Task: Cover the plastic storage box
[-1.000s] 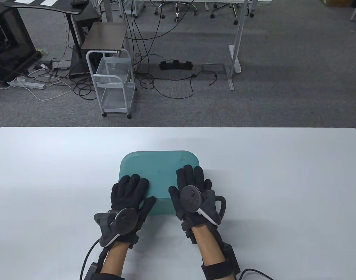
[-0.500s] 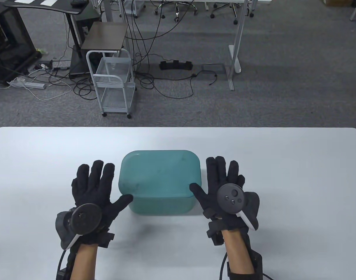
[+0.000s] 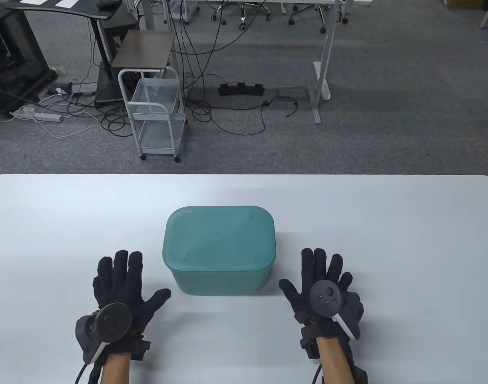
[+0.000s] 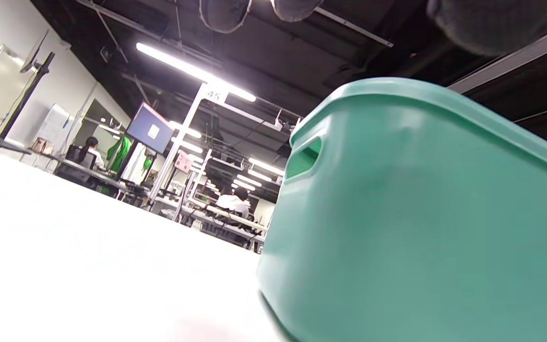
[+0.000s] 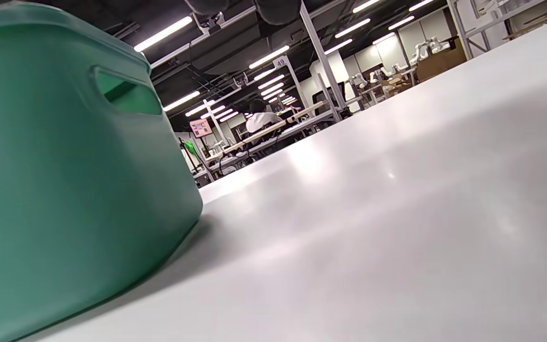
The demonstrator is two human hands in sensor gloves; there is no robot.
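**A:** What stands at the centre?

**B:** One teal plastic storage box (image 3: 220, 276), its translucent lid (image 3: 219, 239) seated flat across the top, sits on the near middle of a white table (image 3: 387, 224). Both wrist views show a handle slot cut into each end wall, two slots in all.

**A:** And the hands?

**B:** Two, both in black gloves. The left hand (image 3: 122, 290) lies just left of the box, palm down, fingers spread and thumb angled toward the box's near corner without touching it. The right hand (image 3: 321, 286) lies just right of the box, likewise spread and apart from it. Neither has hold of anything. One round tracker is strapped to the back of each.

**A:** Beyond the table?

**B:** On grey carpet stand one white wire trolley (image 3: 158, 116) with a dark side table (image 3: 144, 50) behind it, tangled black cables, and one white power strip (image 3: 36, 116) at far left. Office-chair wheels show at the top edge.
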